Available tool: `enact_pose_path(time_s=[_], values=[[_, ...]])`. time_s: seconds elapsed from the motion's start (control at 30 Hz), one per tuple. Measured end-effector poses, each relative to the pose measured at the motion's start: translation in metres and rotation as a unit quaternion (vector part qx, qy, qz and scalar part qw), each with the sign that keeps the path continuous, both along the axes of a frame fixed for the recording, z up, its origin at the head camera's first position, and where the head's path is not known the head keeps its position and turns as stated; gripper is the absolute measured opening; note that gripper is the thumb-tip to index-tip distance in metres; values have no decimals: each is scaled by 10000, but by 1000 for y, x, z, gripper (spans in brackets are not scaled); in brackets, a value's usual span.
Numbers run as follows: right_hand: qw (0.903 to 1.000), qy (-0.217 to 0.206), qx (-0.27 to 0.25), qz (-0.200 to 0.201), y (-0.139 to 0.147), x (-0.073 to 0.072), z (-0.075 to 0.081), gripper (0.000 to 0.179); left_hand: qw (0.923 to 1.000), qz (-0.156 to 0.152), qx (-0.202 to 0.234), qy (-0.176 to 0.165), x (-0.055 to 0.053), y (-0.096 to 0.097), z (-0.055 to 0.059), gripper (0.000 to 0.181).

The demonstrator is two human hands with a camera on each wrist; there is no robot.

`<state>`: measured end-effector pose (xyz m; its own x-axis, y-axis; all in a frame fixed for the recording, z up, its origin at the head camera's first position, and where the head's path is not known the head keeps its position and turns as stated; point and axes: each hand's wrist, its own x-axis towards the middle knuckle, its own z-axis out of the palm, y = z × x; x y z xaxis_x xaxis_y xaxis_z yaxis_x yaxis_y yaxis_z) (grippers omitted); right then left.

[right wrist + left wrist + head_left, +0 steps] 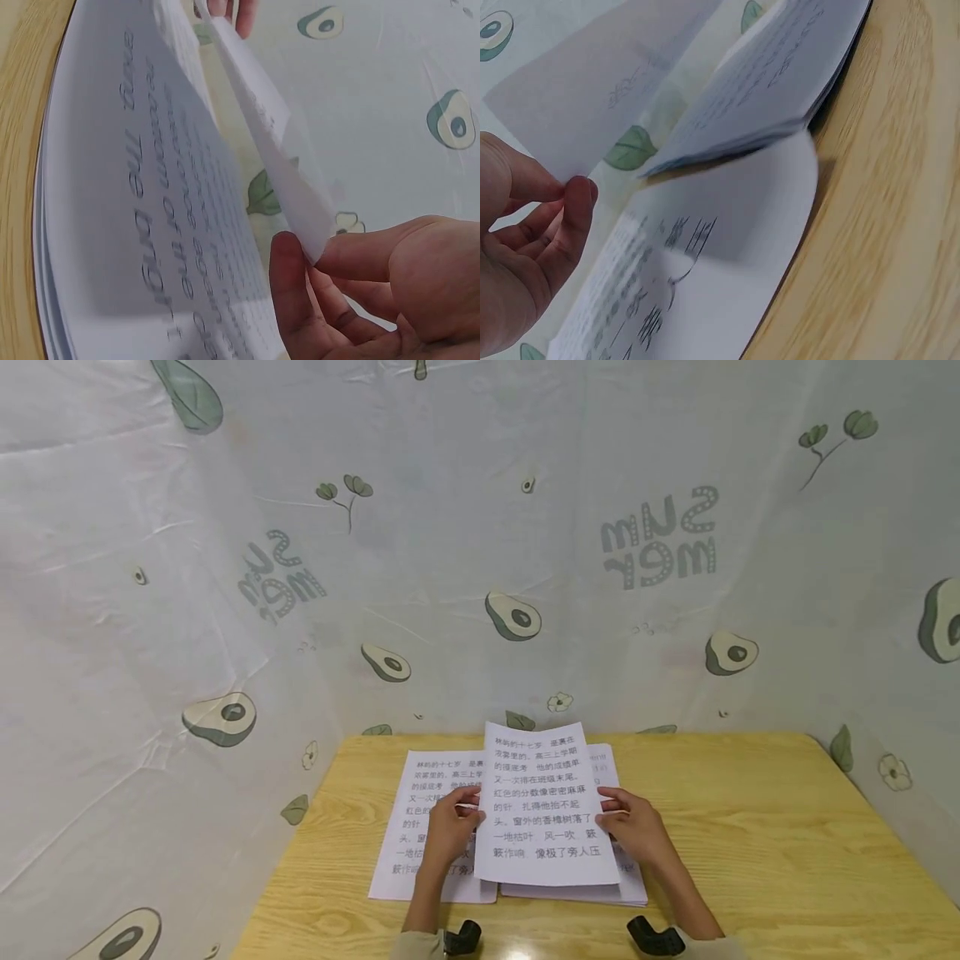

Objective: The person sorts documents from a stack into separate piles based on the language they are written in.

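A sheet of paper [537,810] printed with Chinese characters is held up by its two side edges. My left hand [452,823] pinches its left edge between thumb and fingers; in the left wrist view the sheet [592,82] is seen from behind. At the opposite edge my right hand [636,827] pinches the paper the same way. Beneath the raised sheet lies a stack of pages [633,885], whose top page shows English print in the right wrist view. To the left lies another printed page [390,860], partly covered by my left hand and the raised sheet.
The papers lie on a wooden table [772,843] with a light grain. Behind and beside it hangs a pale cloth [450,568] with avocados, leaves and lettering. Black curved pieces [465,937] sit at both wrists.
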<state>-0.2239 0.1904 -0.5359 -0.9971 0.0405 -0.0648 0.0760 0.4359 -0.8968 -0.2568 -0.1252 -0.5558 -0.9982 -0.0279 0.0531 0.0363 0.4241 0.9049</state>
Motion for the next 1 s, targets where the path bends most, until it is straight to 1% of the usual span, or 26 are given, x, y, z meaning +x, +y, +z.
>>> enact_pose_path(time_s=[0.17, 0.37, 0.57, 0.77, 0.9, 1.0], values=[[9997, -36, -250, 25, -13, -3, -1, 52, 9999, 104, 5, 49, 1, -12, -1, 43], [9993, -152, -338, 55, -28, -6, -4, 52, 9997, 179, -70, 115, 3, -28, -3, 43], [9987, -164, -476, 107, -42, -7, -6, 53, 9994, 259, -128, 192, 4, -43, -5, 42], [9972, -172, -713, 118, -57, -9, -10, 54, 9994, 264, -19, 208, 4, -60, -6, 41], [9963, -184, -836, 122, -70, -10, -11, 54, 9992, 330, -31, 214, 4, -73, -6, 41], [9955, -238, -911, 133, -80, -10, -12, 53, 9990, 438, -14, 106, 4, -83, -6, 40]])
